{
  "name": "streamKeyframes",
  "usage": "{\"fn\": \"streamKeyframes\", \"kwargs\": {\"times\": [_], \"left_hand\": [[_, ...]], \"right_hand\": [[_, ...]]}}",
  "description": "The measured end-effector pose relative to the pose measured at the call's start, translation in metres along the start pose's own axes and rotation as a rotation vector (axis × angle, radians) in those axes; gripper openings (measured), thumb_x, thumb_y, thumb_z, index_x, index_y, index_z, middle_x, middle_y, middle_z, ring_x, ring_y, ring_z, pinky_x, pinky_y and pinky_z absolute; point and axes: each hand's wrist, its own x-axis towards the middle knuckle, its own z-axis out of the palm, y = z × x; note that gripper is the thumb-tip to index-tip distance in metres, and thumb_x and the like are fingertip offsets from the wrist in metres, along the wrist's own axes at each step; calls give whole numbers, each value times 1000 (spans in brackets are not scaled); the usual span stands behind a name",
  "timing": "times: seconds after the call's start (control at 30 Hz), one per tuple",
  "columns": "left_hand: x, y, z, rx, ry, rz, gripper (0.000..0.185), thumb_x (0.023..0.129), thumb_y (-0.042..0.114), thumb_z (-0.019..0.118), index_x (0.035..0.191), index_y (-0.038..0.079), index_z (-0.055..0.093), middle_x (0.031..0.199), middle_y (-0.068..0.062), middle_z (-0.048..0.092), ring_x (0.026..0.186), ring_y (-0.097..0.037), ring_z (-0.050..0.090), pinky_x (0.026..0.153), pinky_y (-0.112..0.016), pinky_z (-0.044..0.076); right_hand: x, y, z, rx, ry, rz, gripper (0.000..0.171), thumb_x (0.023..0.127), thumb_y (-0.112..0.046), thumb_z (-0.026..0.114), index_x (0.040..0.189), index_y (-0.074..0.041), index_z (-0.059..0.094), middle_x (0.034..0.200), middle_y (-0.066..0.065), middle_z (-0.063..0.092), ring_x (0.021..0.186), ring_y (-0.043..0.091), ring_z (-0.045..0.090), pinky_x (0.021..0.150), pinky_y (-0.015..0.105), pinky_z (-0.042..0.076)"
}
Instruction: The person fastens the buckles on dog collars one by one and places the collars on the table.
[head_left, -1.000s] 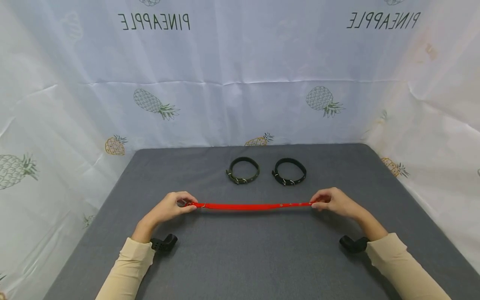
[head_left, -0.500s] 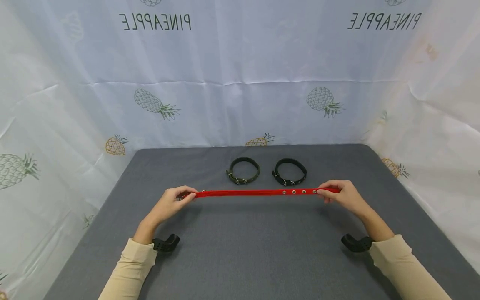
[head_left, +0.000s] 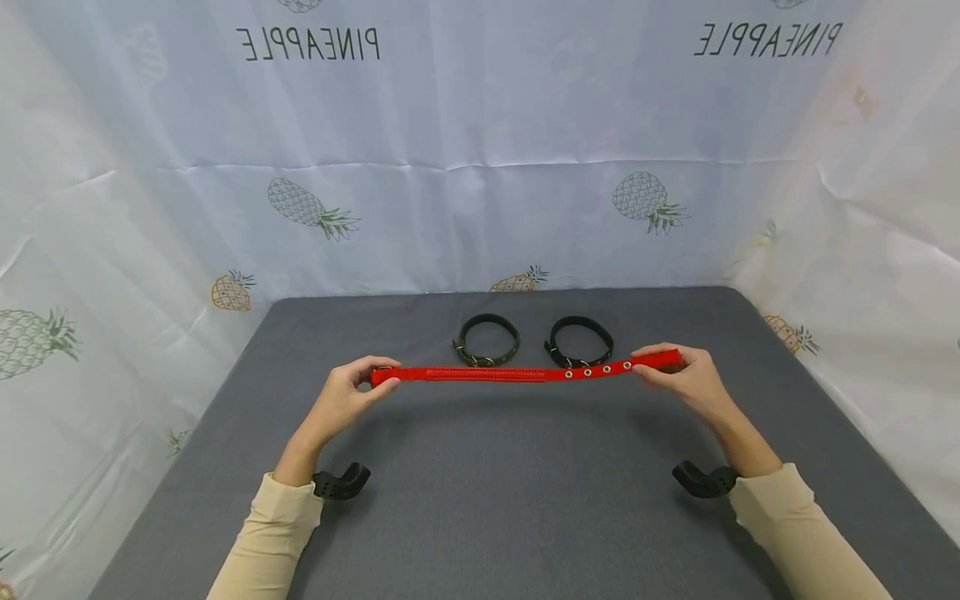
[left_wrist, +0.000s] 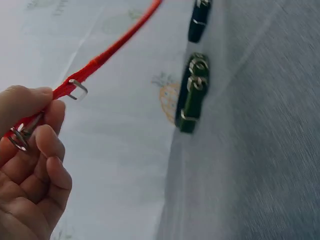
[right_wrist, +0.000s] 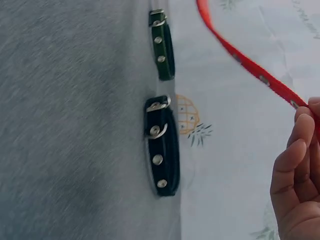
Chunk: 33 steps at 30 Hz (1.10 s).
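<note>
A red collar with metal eyelets is stretched nearly straight between both hands, raised over the table. My left hand pinches its buckle end; in the left wrist view the silver buckle pokes out under the thumb, and a metal ring hangs just past the fingertips. My right hand pinches the other end, beside the last eyelet, with the strap's tip lying across the fingers. Behind the strap, a dark green collar and a black collar stand buckled into loops.
The grey table runs back to a white curtain printed with pineapples, which also closes off both sides. Each wrist carries a black camera mount, the left one and the right one.
Both hands have lifted the red collar up and away from me, so it now overlaps the front of the two looped collars. Its flat face and eyelets have turned toward the head view.
</note>
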Motion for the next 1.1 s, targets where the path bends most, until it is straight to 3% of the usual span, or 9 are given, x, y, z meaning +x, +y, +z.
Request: {"fn": "streamKeyframes", "kwargs": {"times": [0.1,0.3,0.5,0.63,0.77,0.87,1.0,1.1], "left_hand": [[2,4,1,-77,20,15,25,89,11,69,112,4,67,85,-14,70,68,-1,55,57,-19,43],[6,15,6,-261,20,59,28,88,4,67,115,-4,64,86,17,66,70,-6,59,61,-17,47],[10,24,16,-369,22,111,27,90,1,64,116,-4,64,85,14,66,73,1,59,66,-14,50],[14,30,27,-423,49,148,25,92,2,62,116,1,65,84,14,65,75,0,60,70,-14,52],[17,36,38,-489,97,184,26,95,6,59,118,-6,62,90,15,66,79,1,61,74,-15,55],[20,40,47,-534,135,193,23,97,9,56,117,1,64,98,17,66,82,0,61,77,-16,55],[23,48,59,-570,149,181,18,100,17,53,112,23,65,103,19,63,88,1,57,82,-15,51],[24,54,65,-608,141,179,16,100,26,51,110,25,65,104,17,60,93,0,55,85,-14,48]], "right_hand": [[3,-5,5,65,-6,-81,19,88,-4,67,106,3,67,75,-24,68,61,4,63,63,20,53],[9,-16,18,111,-18,-197,21,88,3,65,106,12,64,86,-27,68,64,0,65,65,16,55],[14,-27,30,154,-42,-221,17,88,2,66,103,-6,71,91,-26,70,66,1,66,65,16,56],[17,-32,41,173,-58,-236,15,87,3,66,102,2,69,95,-29,69,67,0,66,65,16,56],[19,-37,52,154,-72,-231,19,88,2,65,104,11,67,89,-29,68,69,-5,65,63,16,55],[20,-41,60,138,-81,-226,20,88,1,65,105,13,66,84,-27,68,66,-3,62,61,18,54],[20,-45,71,169,-110,-238,21,89,-3,66,104,12,67,84,-25,66,65,2,57,61,20,51],[21,-48,78,213,-130,-266,21,89,-4,66,103,12,67,86,-20,64,69,6,57,63,19,50]]}}
